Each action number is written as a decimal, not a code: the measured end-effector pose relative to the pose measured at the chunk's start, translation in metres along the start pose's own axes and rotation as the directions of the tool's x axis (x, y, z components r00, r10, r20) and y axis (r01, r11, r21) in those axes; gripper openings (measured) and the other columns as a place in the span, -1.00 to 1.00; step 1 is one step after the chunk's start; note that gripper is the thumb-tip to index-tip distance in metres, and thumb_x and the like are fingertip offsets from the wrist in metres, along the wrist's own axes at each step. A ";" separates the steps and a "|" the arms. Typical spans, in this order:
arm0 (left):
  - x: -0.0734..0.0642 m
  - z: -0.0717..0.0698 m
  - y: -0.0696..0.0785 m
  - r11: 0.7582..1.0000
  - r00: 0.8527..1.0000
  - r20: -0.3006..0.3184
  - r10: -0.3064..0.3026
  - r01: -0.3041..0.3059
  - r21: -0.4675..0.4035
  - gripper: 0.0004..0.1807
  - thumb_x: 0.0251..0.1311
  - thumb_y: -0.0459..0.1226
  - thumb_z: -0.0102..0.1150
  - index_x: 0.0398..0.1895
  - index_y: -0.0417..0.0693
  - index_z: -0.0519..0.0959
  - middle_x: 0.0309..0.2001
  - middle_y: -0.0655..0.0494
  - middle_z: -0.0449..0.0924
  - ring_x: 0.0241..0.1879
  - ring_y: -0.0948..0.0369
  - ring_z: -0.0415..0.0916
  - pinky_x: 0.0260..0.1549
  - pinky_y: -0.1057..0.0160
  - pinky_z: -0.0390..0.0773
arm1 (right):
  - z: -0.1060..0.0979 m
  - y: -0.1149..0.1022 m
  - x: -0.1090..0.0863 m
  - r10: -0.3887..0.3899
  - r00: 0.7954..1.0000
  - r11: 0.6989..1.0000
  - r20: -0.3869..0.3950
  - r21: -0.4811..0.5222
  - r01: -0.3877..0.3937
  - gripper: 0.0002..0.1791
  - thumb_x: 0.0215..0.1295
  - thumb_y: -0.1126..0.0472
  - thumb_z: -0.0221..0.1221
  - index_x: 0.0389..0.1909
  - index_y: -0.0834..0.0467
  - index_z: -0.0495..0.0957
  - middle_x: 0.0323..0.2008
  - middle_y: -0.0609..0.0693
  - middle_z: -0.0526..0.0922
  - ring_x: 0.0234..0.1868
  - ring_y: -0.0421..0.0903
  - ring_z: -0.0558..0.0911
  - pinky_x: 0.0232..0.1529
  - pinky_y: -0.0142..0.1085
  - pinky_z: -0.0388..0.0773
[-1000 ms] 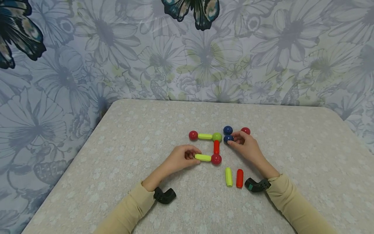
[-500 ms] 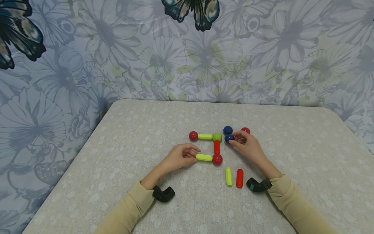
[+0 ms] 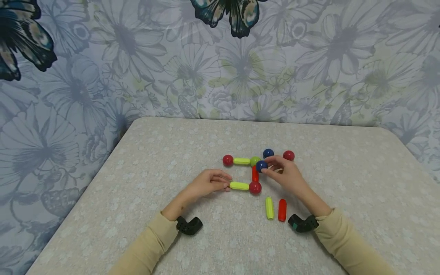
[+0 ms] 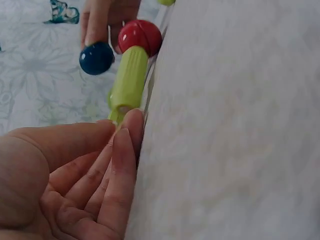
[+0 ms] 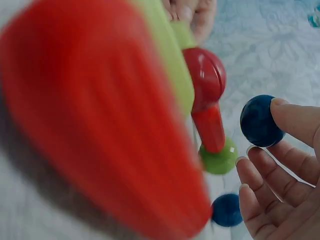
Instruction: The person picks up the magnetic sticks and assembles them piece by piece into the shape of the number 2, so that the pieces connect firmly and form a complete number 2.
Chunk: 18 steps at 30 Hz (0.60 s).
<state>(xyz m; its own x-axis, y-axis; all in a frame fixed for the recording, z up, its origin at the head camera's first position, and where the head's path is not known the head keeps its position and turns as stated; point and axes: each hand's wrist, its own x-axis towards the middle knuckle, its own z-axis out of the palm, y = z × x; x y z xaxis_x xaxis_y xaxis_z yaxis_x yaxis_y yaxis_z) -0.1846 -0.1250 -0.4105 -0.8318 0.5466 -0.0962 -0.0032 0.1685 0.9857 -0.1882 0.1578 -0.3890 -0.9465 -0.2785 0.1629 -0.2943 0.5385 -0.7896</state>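
Across the pale, patterned table (image 3: 172,149), a blue ball (image 3: 268,153) and red ball (image 3: 288,155) sit toward the far edge; a joined rod-and-ball chain (image 3: 255,175) rests left-edge side; farther back, yellow rod (image 3: 269,208) beside red rod (image 3: 282,210)!

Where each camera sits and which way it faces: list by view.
Head: on the person's head, facing forward and down at the table; sleeves, left hand and right hand show.
Left wrist: worn there, facing the yellow-green rod; both hands show.
Right wrist: worn there, facing the held blue ball; both hands show.
Shared by both wrist views: that blue ball.
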 end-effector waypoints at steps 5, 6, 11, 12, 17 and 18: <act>0.002 -0.012 0.008 0.982 0.990 -0.131 0.047 -0.021 0.189 -0.76 0.24 -0.39 0.14 -0.04 -0.29 0.55 -0.24 -0.03 0.62 -0.26 0.11 0.58 -0.28 0.22 0.56 | 0.005 -0.017 0.000 -0.077 0.997 0.997 0.031 -0.007 0.077 -0.67 0.17 0.25 0.29 -0.05 0.25 0.53 -0.29 -0.01 0.59 -0.28 -0.09 0.55 -0.22 -0.21 0.52; 0.004 -0.015 0.011 0.969 0.983 -0.171 0.067 -0.023 0.245 -0.76 0.23 -0.38 0.16 -0.04 -0.26 0.56 -0.25 -0.01 0.61 -0.26 0.11 0.56 -0.30 0.22 0.55 | 0.007 -0.021 0.001 -0.097 0.994 0.995 0.042 -0.009 0.098 -0.67 0.16 0.25 0.30 -0.06 0.25 0.53 -0.28 -0.01 0.59 -0.27 -0.09 0.55 -0.21 -0.21 0.52; 0.021 -0.030 0.016 0.906 0.946 -0.286 0.154 -0.020 0.422 -0.61 0.16 -0.38 0.24 0.09 -0.12 0.51 -0.10 -0.06 0.51 -0.20 0.09 0.47 -0.29 0.19 0.51 | 0.020 -0.040 0.007 -0.175 0.974 0.984 0.143 -0.007 0.178 -0.66 0.15 0.22 0.31 -0.06 0.22 0.54 -0.25 -0.04 0.61 -0.23 -0.09 0.57 -0.17 -0.20 0.52; 0.024 -0.032 0.016 0.901 0.946 -0.280 0.160 -0.024 0.433 -0.56 0.15 -0.37 0.25 0.14 -0.10 0.49 -0.05 -0.09 0.49 -0.18 0.07 0.46 -0.27 0.16 0.51 | 0.024 -0.043 0.009 -0.192 0.966 0.981 0.174 -0.004 0.195 -0.65 0.15 0.21 0.31 -0.05 0.21 0.54 -0.23 -0.05 0.61 -0.21 -0.10 0.57 -0.16 -0.19 0.52; 0.040 -0.036 0.015 0.885 0.970 -0.150 0.189 -0.102 0.453 -0.46 0.13 -0.37 0.27 0.22 -0.17 0.41 0.08 -0.20 0.41 -0.11 -0.01 0.47 -0.13 0.10 0.48 | 0.045 -0.052 0.020 -0.270 0.904 0.961 0.331 0.029 0.276 -0.68 0.19 0.18 0.28 -0.06 0.16 0.53 -0.19 -0.09 0.60 -0.15 -0.18 0.57 -0.07 -0.17 0.49; 0.043 -0.035 0.014 0.884 0.973 -0.121 0.197 -0.123 0.451 -0.47 0.14 -0.37 0.27 0.21 -0.19 0.41 0.08 -0.20 0.42 -0.10 -0.02 0.47 -0.13 0.09 0.48 | 0.049 -0.053 0.022 -0.275 0.893 0.959 0.356 0.039 0.279 -0.69 0.20 0.18 0.28 -0.06 0.15 0.52 -0.19 -0.10 0.60 -0.15 -0.20 0.57 -0.07 -0.18 0.49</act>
<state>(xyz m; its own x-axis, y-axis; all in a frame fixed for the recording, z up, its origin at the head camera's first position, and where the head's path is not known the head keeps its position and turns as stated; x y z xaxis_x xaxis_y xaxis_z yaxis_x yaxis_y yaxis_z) -0.2395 -0.1282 -0.3961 -0.8769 0.4661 0.1173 0.3497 0.4513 0.8210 -0.1867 0.0846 -0.3729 -0.7177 -0.6797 0.1517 -0.5418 0.4081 -0.7348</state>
